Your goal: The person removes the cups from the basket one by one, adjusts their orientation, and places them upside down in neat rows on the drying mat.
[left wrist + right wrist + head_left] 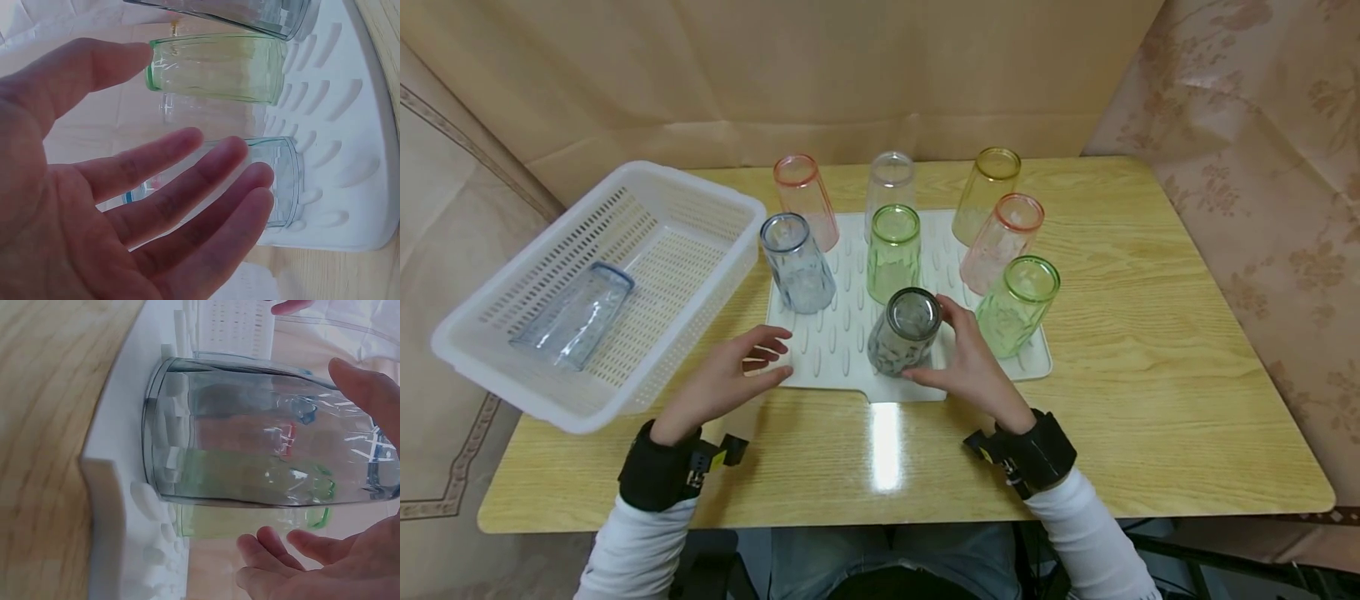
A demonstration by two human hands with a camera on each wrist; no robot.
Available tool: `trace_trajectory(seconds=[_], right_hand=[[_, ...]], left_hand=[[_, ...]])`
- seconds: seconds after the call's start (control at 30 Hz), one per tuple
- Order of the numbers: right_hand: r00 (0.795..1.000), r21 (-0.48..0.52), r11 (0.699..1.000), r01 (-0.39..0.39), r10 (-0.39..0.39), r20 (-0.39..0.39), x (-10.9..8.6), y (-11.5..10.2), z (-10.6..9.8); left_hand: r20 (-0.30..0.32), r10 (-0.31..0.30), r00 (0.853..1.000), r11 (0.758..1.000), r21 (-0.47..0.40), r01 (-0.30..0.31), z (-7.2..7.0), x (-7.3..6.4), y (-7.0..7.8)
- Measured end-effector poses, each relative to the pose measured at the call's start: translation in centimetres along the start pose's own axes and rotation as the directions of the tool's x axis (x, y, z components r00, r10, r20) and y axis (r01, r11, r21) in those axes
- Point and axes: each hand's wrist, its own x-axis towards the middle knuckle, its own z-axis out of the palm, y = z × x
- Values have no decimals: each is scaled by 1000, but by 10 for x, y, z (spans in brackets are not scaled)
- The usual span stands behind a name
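A dark grey glass (pixel 904 337) stands upside down on the white drying mat (pixel 820 358), near its front edge. My right hand (pixel 970 362) is around it, with the thumb at its front and the fingers on its right side. In the right wrist view a gap shows between the curved fingers (pixel 275 556) and the grey glass. My left hand (pixel 730 375) hovers at the mat's front left corner, fingers spread and holding nothing. A blue glass (pixel 801 271) stands just beyond it. Behind the grey one is a green glass (pixel 893 258); another green glass (pixel 1018 308) stands right of my right hand.
A white perforated basket (pixel 692 333) at the left holds a blue glass (pixel 580 312) lying on its side. Farther back stand two pink glasses (pixel 808 204) (pixel 1000 242), a colourless glass (pixel 891 187) and a yellow glass (pixel 985 200). Wood-grain tabletop (pixel 1165 350) extends to the right.
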Motion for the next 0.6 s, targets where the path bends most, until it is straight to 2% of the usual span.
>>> trace_trajectory(seconds=[0.17, 0.3, 0.43, 0.6], right_hand=[[999, -33, 999, -32, 32, 3, -7, 2, -4], [999, -43, 998, -51, 51, -4, -12, 3, -7], [998, -55, 996, -66, 66, -3, -15, 4, -11], [998, -80, 995, -57, 58, 7, -17, 6, -15]], left_hand=[[-9, 4, 1000, 1000, -5, -4, -6, -2, 3], [-37, 14, 999, 999, 30, -13, -17, -5, 9], [-66, 15, 998, 997, 76, -10, -34, -10, 15], [-127, 26, 992, 992, 126, -10, -62, -19, 21]])
